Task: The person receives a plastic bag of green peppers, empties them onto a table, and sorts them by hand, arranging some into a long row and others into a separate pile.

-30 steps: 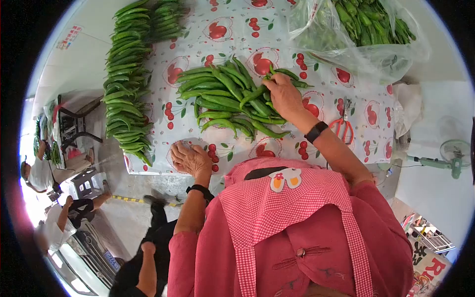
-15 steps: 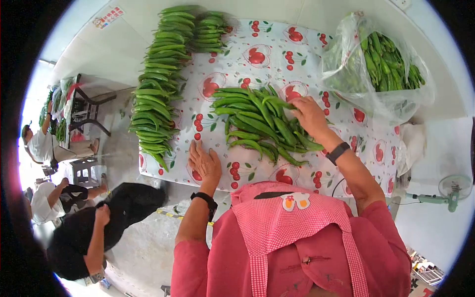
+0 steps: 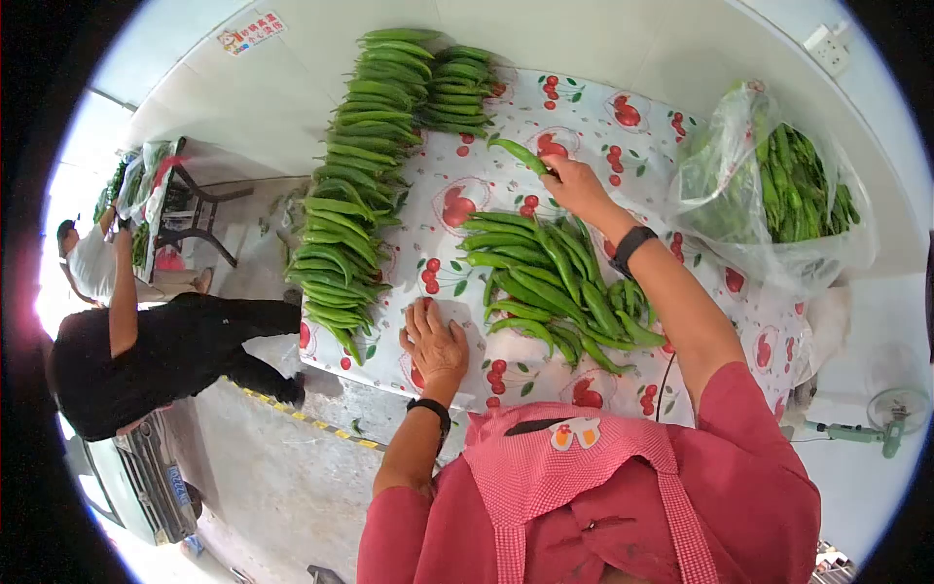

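Note:
My right hand [image 3: 574, 187] holds one green pepper [image 3: 520, 154] by its end, raised above the far side of a loose pile of green peppers [image 3: 545, 277]. Palm down, my left hand [image 3: 434, 341] rests with fingers spread on the cherry-patterned tablecloth [image 3: 457, 277], between the pile and a long row of peppers. That long row [image 3: 355, 175] runs along the left side of the table, its peppers lying side by side. A shorter row [image 3: 457, 92] lies beside its far end.
A clear plastic bag [image 3: 720, 185] of peppers stands at the right. Left of the table, a person in black [image 3: 175, 341] walks near another person [image 3: 88, 258] beside a rack [image 3: 185, 209]. A small green fan [image 3: 890, 423] is at far right.
My right hand has moved from the pile, away and to the left, with a pepper now lifted in it. The person in black has shifted, and the camera view has turned slightly.

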The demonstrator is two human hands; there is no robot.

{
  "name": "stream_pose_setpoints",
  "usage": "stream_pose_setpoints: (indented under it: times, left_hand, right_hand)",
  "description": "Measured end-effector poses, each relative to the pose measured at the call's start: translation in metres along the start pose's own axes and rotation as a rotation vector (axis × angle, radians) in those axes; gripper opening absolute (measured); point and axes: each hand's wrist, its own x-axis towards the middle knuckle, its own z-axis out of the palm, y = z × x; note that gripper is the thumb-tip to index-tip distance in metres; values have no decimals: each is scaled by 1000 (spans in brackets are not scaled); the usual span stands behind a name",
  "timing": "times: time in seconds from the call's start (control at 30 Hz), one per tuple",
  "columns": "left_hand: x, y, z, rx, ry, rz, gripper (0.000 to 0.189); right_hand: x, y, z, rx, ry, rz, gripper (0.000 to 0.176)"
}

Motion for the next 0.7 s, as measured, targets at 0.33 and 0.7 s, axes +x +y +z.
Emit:
stream_pose_setpoints:
  times: [0.33,0.7]
  left_hand:
    - [1,-3,2,-52,-52,-25,56]
    - [2,0,-1,-43,-77,-25,54]
  right_hand:
    - [102,-7,86,-4,-5,-120,27]
    - [131,-3,108,-36,210,-129,17]
